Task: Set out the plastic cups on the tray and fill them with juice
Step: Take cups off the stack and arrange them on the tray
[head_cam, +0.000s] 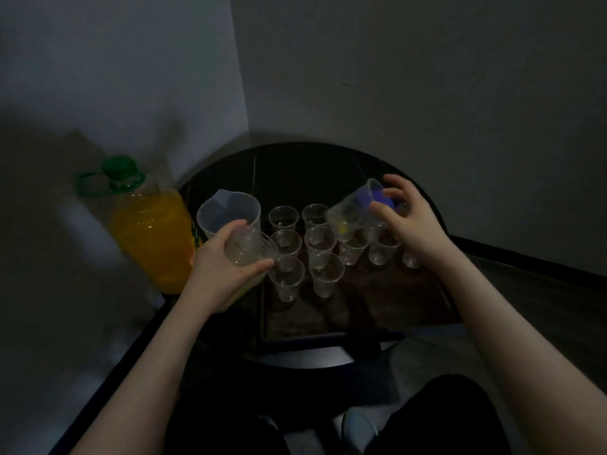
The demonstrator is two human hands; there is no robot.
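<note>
clear plastic cups [286, 244] stand upright in rows on the dark tray [361, 323], on the round black surface [295, 165]. the left hand [230, 261] is closed around a tilted stack of cups [249, 249] at the tray's left edge. the right hand [407, 218] grips a tipped clear jug [354, 211] above the far cups. an orange juice bottle [147, 231] stands to the left.

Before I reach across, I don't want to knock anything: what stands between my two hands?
Head view: empty cups on the tray stand between the left hand and right hand.
</note>
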